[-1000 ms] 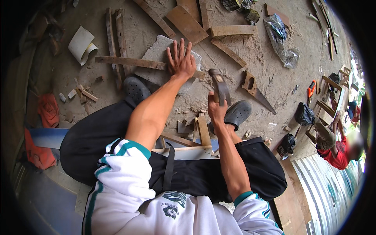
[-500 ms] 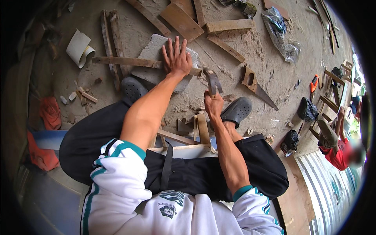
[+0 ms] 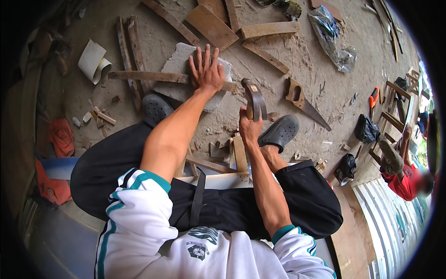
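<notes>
My left hand (image 3: 206,69) lies flat, fingers spread, pressing a long wooden strip (image 3: 148,76) onto a grey stone slab (image 3: 179,65) on the ground. My right hand (image 3: 249,126) grips the handle of a claw hammer (image 3: 254,97), its dark head raised above the right end of the strip. I am seated, with my two feet in dark clogs (image 3: 280,132) on either side of the slab.
Wooden planks (image 3: 211,25) and offcuts lie scattered on the dusty concrete. A handsaw (image 3: 304,103) lies to the right, a crumpled plastic bag (image 3: 332,37) beyond it. A curled white sheet (image 3: 93,60) sits left. Another person in red (image 3: 404,179) sits at the right edge.
The hammer and my right hand have shifted slightly, the head now tilted up above the strip's end. My left hand stays flat on the strip.
</notes>
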`<state>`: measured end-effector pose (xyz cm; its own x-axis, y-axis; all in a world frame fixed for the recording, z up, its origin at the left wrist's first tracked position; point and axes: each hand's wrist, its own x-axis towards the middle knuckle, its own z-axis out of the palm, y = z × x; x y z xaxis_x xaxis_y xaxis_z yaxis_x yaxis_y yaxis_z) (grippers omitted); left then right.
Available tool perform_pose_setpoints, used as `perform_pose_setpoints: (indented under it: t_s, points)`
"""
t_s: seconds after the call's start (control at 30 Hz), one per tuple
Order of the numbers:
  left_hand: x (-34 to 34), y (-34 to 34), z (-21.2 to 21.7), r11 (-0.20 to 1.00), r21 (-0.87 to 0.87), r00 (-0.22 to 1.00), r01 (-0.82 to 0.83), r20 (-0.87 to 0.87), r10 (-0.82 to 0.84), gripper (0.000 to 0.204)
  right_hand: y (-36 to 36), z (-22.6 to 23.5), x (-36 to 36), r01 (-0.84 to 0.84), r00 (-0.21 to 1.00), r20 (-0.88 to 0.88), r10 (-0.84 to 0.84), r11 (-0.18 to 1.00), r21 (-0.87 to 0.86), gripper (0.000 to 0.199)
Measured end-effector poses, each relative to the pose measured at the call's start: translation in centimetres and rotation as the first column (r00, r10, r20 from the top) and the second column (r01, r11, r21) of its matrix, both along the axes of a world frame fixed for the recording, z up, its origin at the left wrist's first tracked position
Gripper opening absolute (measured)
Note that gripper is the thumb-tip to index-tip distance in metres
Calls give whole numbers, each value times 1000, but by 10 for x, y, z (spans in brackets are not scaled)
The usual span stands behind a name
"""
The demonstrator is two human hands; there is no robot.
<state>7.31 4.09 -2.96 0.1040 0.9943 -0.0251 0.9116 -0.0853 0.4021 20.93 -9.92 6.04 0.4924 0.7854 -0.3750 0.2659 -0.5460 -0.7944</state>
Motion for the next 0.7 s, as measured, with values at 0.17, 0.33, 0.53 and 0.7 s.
perform_pose_setpoints:
  t_s: [0.17, 0.33, 0.53, 0.7]
  points:
    - [2, -1, -1, 1000, 14, 1000, 11, 4, -11, 59, -4, -16, 13, -248, 961, 21, 276, 892, -377, 26]
    - [-2, 0, -7, 999, 49, 999, 15, -44, -12, 58, 4, 1, 9, -178, 972, 102, 211, 949, -259, 29]
    - [2, 1, -9, 998, 65, 999, 10, -39, -8, 56, 1, 0, 13, -212, 968, 65, 243, 926, -311, 31]
    - [0, 3, -15, 997, 60, 998, 48, 32, -50, 54, -3, 55, 47, -137, 987, 18, 157, 906, -400, 35]
